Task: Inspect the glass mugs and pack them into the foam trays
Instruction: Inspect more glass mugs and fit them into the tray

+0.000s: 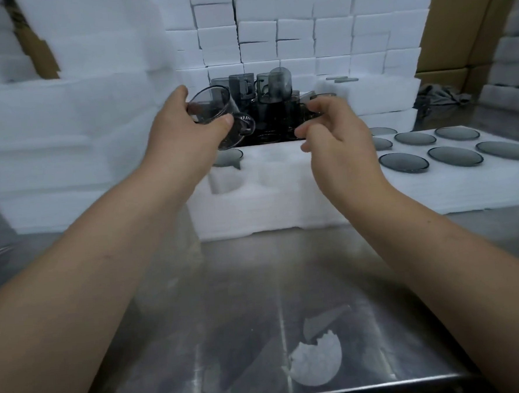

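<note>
My left hand [187,131] grips a smoky glass mug [213,111], tilted with its handle toward the lower right, above the white foam tray [268,208]. One mug [228,158] sits in the tray's far-left cavity; the cavities beside it look empty. Behind the tray stands a cluster of dark glass mugs [264,95], some stacked. My right hand [339,136] reaches to the right side of that cluster with thumb and fingers curled. Whether it holds a mug there is unclear.
A foam sheet [464,183] on the right carries several round grey glass lids [454,155]. Stacked foam blocks [297,36] form a wall behind and at left. A torn foam scrap [317,363] lies on the steel table [228,304]. A grey cloth [440,97] and cardboard boxes [460,17] are at the right.
</note>
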A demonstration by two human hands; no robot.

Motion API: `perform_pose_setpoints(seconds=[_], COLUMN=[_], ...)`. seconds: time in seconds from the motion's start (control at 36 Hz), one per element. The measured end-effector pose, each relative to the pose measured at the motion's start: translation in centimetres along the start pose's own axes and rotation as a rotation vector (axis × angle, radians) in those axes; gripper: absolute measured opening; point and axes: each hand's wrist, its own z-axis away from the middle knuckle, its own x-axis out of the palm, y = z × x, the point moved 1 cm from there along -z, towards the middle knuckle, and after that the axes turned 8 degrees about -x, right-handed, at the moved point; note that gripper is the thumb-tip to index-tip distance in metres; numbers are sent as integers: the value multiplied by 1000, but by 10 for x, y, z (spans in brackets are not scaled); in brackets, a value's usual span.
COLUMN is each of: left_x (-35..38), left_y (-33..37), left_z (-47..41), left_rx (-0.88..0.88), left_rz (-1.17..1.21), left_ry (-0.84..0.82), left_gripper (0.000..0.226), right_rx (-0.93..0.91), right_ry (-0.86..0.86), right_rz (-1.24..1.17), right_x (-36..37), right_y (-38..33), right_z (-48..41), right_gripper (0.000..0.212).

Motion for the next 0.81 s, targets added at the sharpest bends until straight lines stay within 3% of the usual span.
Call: perform_pose_setpoints(seconds=[0.11,0.19,0.25,0.39,0.5,0.72,0.81], left_x=[7,13,18,32,44,59,62], left_y=[7,9,11,16,20,11,6], left_z=[-17,-28,-34,-43,-42,-35,-33], left_rx=[-60,-90,-74,-68,-42,-37,-7], left_rz=[-73,-109,-99,-113,-180,-206,-228], left_ry=[-118,-173,-213,-237,-237,-267,-275], left_gripper=[64,15,35,23,58,47,59], right_rx=[31,50,62,99,138,182,191], right_ry=[54,76,80,131,225,272,278], right_rz=[28,17,13,-22,-89,-142,-154], right_x=[-1,-1,-2,-4,-7,-8,-8], right_y=[2,2,2,3,2,6,6], right_z=[-1,-1,-2,-3,-6,-10,-10], right_gripper=[41,36,35,36,38,24,25])
